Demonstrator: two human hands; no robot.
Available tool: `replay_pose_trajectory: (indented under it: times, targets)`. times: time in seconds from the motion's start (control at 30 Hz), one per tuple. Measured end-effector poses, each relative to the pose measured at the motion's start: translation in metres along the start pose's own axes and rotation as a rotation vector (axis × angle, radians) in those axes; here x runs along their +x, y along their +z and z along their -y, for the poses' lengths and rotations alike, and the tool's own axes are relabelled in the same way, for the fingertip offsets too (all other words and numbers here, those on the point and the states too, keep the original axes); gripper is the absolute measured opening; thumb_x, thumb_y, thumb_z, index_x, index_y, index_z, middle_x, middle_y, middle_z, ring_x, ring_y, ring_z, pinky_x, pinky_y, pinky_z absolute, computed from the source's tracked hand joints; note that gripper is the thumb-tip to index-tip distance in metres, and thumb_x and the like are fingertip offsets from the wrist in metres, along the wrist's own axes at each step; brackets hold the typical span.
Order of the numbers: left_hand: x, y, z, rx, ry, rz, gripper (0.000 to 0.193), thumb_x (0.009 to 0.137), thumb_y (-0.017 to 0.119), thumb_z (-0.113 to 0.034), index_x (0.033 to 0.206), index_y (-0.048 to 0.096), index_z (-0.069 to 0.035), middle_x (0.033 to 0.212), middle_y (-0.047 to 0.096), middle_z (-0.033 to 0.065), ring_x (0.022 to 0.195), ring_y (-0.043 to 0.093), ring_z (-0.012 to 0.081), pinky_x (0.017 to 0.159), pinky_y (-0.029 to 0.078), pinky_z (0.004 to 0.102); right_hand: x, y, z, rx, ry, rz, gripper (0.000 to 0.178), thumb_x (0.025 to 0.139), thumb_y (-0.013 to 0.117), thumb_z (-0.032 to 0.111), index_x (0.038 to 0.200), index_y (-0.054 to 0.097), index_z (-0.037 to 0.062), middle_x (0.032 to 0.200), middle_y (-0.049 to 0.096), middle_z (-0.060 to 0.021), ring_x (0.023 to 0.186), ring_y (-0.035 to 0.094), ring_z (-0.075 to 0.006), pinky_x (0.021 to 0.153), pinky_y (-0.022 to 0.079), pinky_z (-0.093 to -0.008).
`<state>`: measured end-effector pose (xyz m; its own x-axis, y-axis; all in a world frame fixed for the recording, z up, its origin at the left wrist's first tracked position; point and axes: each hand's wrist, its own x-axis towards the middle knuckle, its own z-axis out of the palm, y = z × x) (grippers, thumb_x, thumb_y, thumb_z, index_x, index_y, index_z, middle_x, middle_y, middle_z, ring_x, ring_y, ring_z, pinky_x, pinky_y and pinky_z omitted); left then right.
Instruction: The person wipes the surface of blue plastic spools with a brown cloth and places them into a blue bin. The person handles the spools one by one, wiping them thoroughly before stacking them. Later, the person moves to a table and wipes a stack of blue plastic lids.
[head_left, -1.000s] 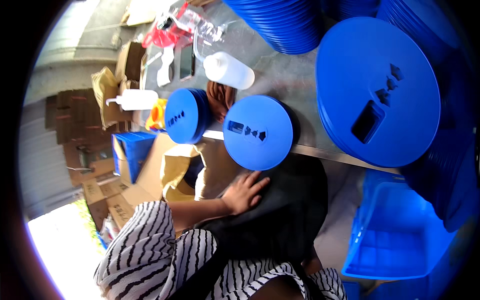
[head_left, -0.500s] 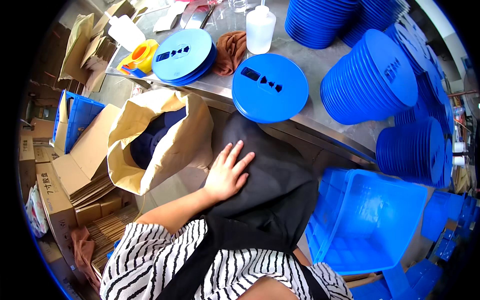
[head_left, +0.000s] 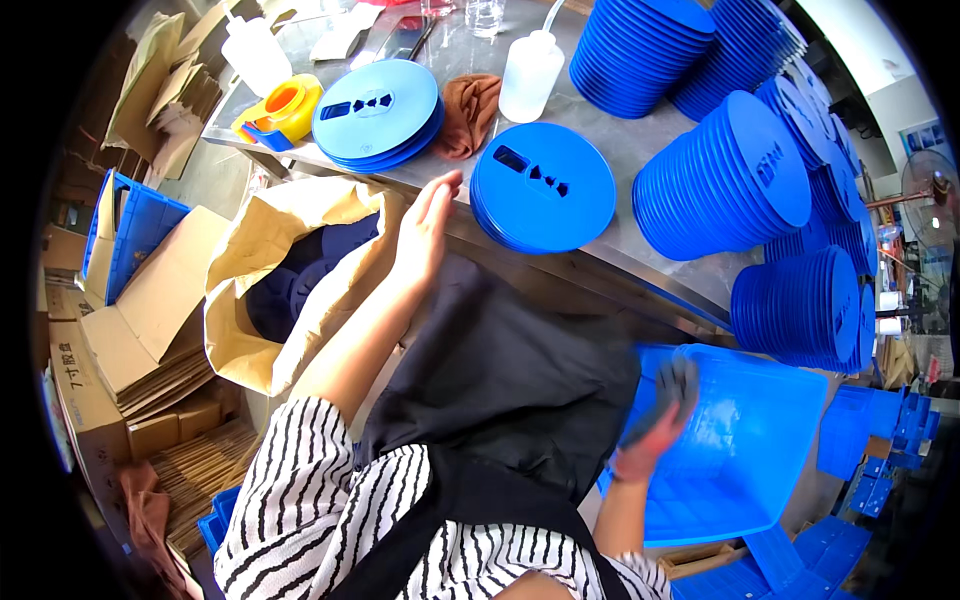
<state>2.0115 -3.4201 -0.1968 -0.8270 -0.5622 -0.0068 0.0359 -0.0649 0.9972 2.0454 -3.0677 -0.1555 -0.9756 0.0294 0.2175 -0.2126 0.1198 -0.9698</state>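
Observation:
My bare left hand is raised over the near edge of the table. Its fingers are stretched out, and it holds nothing. A stack of round blue plastic discs with cut-out slots lies just right of its fingertips, apart from them. Another stack of blue discs sits beyond the hand, to the left. My right hand, in a grey and pink glove, is up beside my black apron, in front of a blue plastic crate. Motion blurs it, but its fingers look extended and nothing shows in them.
Tall stacks of blue discs fill the right of the metal table. A white squeeze bottle, a brown cloth and a yellow tape dispenser stand farther back. Left are an open paper sack with dark contents and cardboard boxes.
My left hand has lifted off the apron and moved up toward the table edge. The gloved right hand has come into view before the blue crate. The view has shifted slightly.

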Motion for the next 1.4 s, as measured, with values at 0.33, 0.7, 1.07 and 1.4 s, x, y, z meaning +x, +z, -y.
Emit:
replay_pose_trajectory:
  times: [0.33,0.7,1.07,1.4]
  targets:
    - [0.076,0.024,-0.007,0.084,-0.417,0.069,0.057,0.1,0.041,-0.046,0.123,0.058,0.004,0.109,0.065,0.013,0.1,0.058,0.0189,0.094,0.042,0.0321,0.116,0.165,-0.082,-0.559,0.043,0.224,0.061,0.102,0.028,0.044,0.15,0.02,0.0079,0.15,0.03,-0.022,0.137,0.026,-0.0461,0.115,0.015,-0.0516]
    - [-0.02,0.031,-0.05,-0.416,-0.189,-0.029,0.051,0.096,0.053,-0.025,0.139,0.041,-0.001,0.136,0.049,0.0106,0.127,0.04,0.0187,0.111,0.025,0.0346,0.107,0.162,-0.023,0.356,0.033,0.243,0.054,0.102,0.035,0.039,0.143,0.034,0.0042,0.144,0.035,-0.0146,0.132,0.038,-0.0261,0.109,0.033,-0.039]
    - [-0.082,0.014,-0.056,-0.525,-0.283,0.006,0.067,0.082,0.059,-0.013,0.142,0.031,0.001,0.133,0.045,0.013,0.124,0.04,0.021,0.111,0.024,0.0361,0.067,0.13,0.001,0.615,0.323,0.286,0.051,0.1,0.043,0.039,0.138,0.043,0.0045,0.135,0.05,-0.014,0.12,0.052,-0.0261,0.1,0.045,-0.039]
    - [-0.089,0.012,-0.043,-0.727,-0.571,-0.029,0.045,0.081,0.058,0.005,0.125,0.052,-0.002,0.114,0.062,0.012,0.104,0.062,0.0239,0.093,0.05,0.0408,0.048,0.125,0.08,-0.176,-0.302,0.507,0.054,0.096,0.049,0.026,0.141,0.038,-0.0014,0.145,0.04,-0.0197,0.135,0.036,-0.0355,0.112,0.025,-0.0437]
